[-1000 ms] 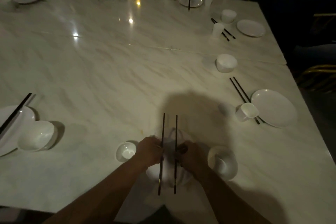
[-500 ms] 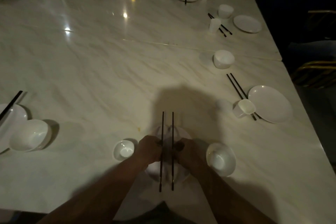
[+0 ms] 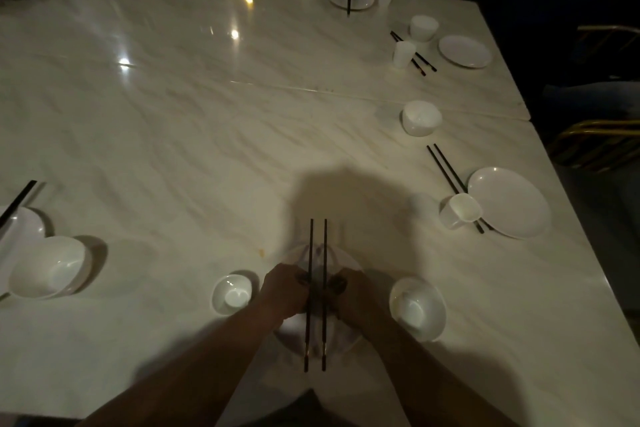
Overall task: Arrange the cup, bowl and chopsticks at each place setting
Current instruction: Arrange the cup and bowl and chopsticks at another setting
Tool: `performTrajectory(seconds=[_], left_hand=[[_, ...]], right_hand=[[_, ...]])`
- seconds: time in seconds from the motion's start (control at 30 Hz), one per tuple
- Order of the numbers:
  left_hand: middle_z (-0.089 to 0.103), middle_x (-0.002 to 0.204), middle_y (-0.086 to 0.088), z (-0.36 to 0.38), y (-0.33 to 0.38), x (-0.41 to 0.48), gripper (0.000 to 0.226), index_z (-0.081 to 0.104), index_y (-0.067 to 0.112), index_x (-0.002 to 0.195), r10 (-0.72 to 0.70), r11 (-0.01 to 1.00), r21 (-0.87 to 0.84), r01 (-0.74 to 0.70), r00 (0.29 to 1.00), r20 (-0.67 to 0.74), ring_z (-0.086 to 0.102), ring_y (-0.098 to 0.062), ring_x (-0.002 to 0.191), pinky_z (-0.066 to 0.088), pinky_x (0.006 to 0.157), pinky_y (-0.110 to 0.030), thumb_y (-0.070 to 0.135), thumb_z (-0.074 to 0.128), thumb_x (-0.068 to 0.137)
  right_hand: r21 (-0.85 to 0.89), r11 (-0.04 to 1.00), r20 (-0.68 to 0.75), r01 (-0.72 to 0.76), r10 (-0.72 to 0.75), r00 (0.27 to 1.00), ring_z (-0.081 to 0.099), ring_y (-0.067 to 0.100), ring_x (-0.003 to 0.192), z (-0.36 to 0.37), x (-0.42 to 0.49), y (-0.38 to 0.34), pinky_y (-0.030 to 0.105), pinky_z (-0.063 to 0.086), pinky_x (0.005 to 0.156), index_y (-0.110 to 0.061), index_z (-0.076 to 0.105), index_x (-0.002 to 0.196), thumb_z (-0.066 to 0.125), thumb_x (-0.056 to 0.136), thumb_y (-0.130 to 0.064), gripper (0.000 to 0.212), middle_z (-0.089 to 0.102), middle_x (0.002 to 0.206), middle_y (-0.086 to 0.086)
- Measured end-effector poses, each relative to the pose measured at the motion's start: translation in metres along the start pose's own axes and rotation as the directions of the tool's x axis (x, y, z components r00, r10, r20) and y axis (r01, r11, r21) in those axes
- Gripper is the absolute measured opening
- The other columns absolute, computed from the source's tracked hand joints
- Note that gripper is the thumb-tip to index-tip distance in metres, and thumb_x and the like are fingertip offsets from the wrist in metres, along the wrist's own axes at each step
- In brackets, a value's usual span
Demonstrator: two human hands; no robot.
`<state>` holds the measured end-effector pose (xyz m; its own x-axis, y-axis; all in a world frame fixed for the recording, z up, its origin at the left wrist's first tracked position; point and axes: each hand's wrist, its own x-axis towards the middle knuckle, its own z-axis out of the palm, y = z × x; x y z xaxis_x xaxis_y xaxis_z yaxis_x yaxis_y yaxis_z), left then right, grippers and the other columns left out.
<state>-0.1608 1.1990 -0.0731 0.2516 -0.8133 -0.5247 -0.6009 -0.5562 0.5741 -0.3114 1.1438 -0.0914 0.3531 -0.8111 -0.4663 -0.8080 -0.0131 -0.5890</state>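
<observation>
Head view, near place setting.

Item: chopsticks (image 3: 311,243), dark pair, laid parallel and slightly apart across the white plate (image 3: 292,331), tips pointing away from the person. Both ends overhang the plate rim, and the near ends reach toward the worktop (image 3: 207,149) edge.

Holders: left hand (image 3: 285,289) and right hand (image 3: 349,293), one at each side of the pair about mid-length. Fingers are curled inward and appear to pinch one stick each. The light is dim, so the exact contact is hard to read.

Flanking: cup (image 3: 232,294) upright just left of the plate, near the left wrist. Bowl (image 3: 418,308) upright just right of the plate, near the right forearm.

Hazards, as judged:
- The sticks bear only on the plate rim. An uneven release could let one roll or swing, so the pair splays or slips off onto the worktop.
- The overhanging near ends sit close to the person's body. A brush from a sleeve or torso would lever the pair off line.
- Drawing the arms back wide could clip the cup or bowl and push either out of place.
- Pressing down on the sticks could rock the plate.

Outlying: the right-side setting looks unarranged, with a tipped cup (image 3: 460,211) lying on its chopsticks (image 3: 446,166) beside a plate (image 3: 509,203).
</observation>
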Motion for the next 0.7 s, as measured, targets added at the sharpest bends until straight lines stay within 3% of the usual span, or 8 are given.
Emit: performTrajectory(seconds=[0.1,0.2,0.3,0.4,0.5,0.6,0.7], left_hand=[[0.065,0.075,0.007,0.0,0.0,-0.001,0.009,0.073,0.016,0.09,-0.056,0.996,-0.065,0.056,0.998,0.009,0.063,-0.01,0.072,0.051,0.071,-0.021,0.023,0.07,0.085],[0.073,0.078,-0.007,-0.002,0.002,-0.001,0.013,0.07,0.019,0.074,-0.108,0.969,-0.221,0.109,0.994,0.015,0.072,-0.025,0.075,0.061,0.074,-0.039,0.009,0.069,0.082],[0.071,0.078,0.0,-0.004,0.006,-0.002,0.018,0.072,0.023,0.075,-0.113,0.96,-0.257,0.11,0.994,0.002,0.07,-0.021,0.078,0.06,0.076,-0.034,0.007,0.065,0.082],[0.074,0.091,-0.002,-0.004,0.008,-0.003,0.02,0.078,0.019,0.091,-0.122,0.952,-0.283,0.116,0.992,-0.004,0.07,-0.024,0.086,0.06,0.081,-0.037,0.007,0.069,0.077],[0.075,0.09,0.0,-0.003,0.007,-0.001,0.017,0.078,0.021,0.087,-0.148,0.946,-0.288,0.148,0.989,0.019,0.071,-0.023,0.086,0.061,0.08,-0.036,0.016,0.071,0.072],[0.076,0.087,0.003,0.003,0.002,0.005,0.016,0.078,0.026,0.079,-0.164,0.931,-0.325,0.165,0.986,0.032,0.072,-0.022,0.083,0.061,0.079,-0.038,0.024,0.075,0.064],[0.075,0.083,0.0,-0.004,0.015,-0.006,0.01,0.076,0.024,0.075,-0.194,0.911,-0.36,0.203,0.979,0.061,0.073,-0.022,0.077,0.062,0.074,-0.038,0.014,0.078,0.07]], right_hand=[[-0.027,0.999,-0.059,0.036,-0.038,0.998,0.064,0.013,0.081,-0.026,-0.005,-0.01,0.015,0.041,0.058,-0.023,0.067,0.097,0.072,0.084,-0.036,0.018,0.07,0.09,-0.004],[-0.097,0.994,-0.155,0.05,-0.065,0.986,0.067,0.016,0.09,-0.064,-0.008,-0.008,0.021,0.046,0.07,-0.021,0.068,0.105,0.07,0.086,-0.031,0.022,0.072,0.098,-0.001],[-0.147,0.988,-0.278,0.044,-0.084,0.957,0.068,0.021,0.094,-0.092,-0.01,0.009,0.025,0.048,0.079,-0.019,0.07,0.103,0.07,0.083,-0.026,0.021,0.072,0.099,0.002],[-0.227,0.972,-0.31,-0.054,-0.019,0.951,0.064,0.023,0.099,-0.11,-0.016,0.028,0.027,0.047,0.082,-0.018,0.066,0.107,0.068,0.085,-0.029,0.025,0.066,0.107,0.004],[-0.234,0.96,-0.32,-0.154,0.074,0.945,0.062,0.024,0.104,-0.119,-0.022,0.047,0.033,0.05,0.089,-0.023,0.064,0.11,0.064,0.087,-0.035,0.025,0.062,0.113,0.005],[-0.185,0.956,-0.304,-0.227,0.163,0.938,0.062,0.022,0.102,-0.122,-0.028,0.058,0.028,0.045,0.081,-0.026,0.064,0.106,0.062,0.089,-0.035,0.019,0.062,0.112,0.003],[-0.153,0.96,-0.289,-0.235,0.184,0.94,0.059,0.017,0.083,-0.119,-0.032,0.063,0.024,0.039,0.067,-0.028,0.067,0.097,0.059,0.09,-0.03,0.011,0.068,0.103,0.0]])
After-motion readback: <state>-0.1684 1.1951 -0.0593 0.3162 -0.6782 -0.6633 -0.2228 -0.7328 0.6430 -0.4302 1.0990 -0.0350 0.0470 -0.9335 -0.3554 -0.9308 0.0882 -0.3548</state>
